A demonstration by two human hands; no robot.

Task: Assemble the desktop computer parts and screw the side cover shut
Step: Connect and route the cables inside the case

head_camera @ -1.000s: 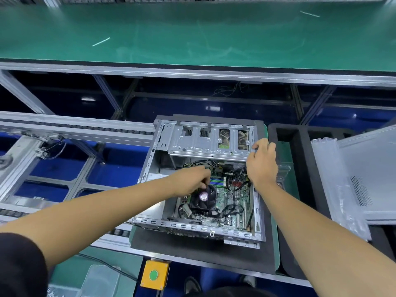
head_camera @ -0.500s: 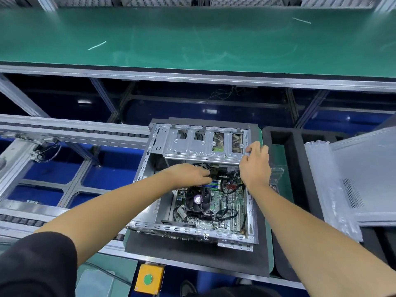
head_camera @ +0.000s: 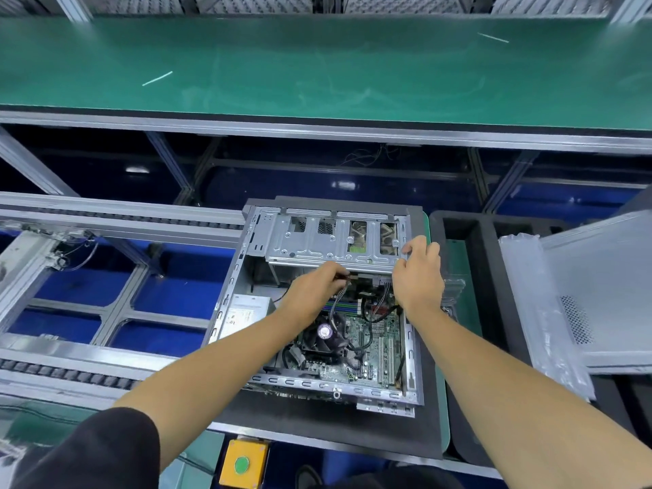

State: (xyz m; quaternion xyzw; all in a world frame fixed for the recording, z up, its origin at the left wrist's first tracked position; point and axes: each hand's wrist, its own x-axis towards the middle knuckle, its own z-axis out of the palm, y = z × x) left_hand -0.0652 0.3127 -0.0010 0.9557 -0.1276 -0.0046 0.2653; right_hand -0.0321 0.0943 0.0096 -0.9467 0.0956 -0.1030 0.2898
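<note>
The computer case [head_camera: 328, 301] lies on its side on a dark mat [head_camera: 317, 428], and its open side faces up, so you can look right in. A lot is already inside. The green board [head_camera: 370, 347] sits at the bottom, the round black fan [head_camera: 326, 335] sits on the board, and a grey power box [head_camera: 245, 314] is in the left corner. The metal drive cage [head_camera: 335, 241] runs across the far end of the case. The person's left hand [head_camera: 314, 291] reaches into the middle of the case, just under the cage, and its fingers pinch a small plug [head_camera: 347, 277] on the end of some thin wires [head_camera: 338, 294]. I think this plug is about to go into a part there, but I cannot see the spot it fits. The right hand [head_camera: 418, 277] is at the right end of the cage, with its fingers curled round the cage's edge, holding it. So I think the job is about in the middle: the big parts are in, and the wires are being hooked up now. The side cover [head_camera: 607, 287] is not on yet. It lies well apart on the right, partly under a clear plastic bag [head_camera: 539, 312]. It has to be put on the case and screwed down. I see no screws or screwdriver here.
</note>
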